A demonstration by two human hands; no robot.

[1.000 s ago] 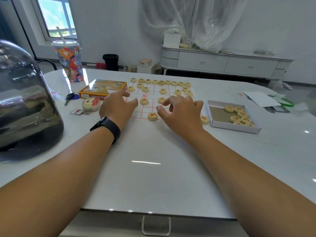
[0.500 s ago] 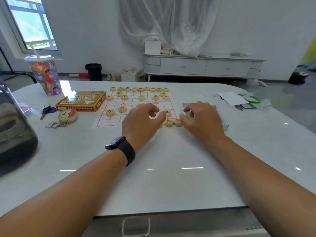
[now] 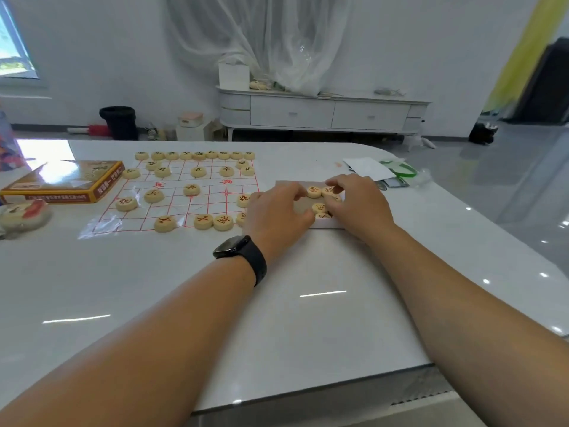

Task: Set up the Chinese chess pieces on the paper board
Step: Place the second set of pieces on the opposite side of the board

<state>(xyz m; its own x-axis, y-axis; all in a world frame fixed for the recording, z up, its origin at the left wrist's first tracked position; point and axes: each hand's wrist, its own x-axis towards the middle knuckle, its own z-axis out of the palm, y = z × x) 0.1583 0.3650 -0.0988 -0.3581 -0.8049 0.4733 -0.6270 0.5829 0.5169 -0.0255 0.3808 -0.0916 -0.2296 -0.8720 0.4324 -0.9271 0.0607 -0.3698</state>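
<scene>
Glossy white table point(image 3: 308, 318), pale sideboard point(image 3: 323, 114) and draped curtain behind.
The board point(image 3: 181, 195), half filled with pieces point(image 3: 203, 221), lies left of the tray point(image 3: 326, 224), which both hands mostly hide; left hand point(image 3: 277, 215) and right hand point(image 3: 358, 204) curl over its pieces, grip unclear.

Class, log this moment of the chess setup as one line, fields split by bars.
phase: fetching pieces | left hand: in tray, on piece | right hand: in tray, on pieces | board: far row full, near row partly set
</scene>
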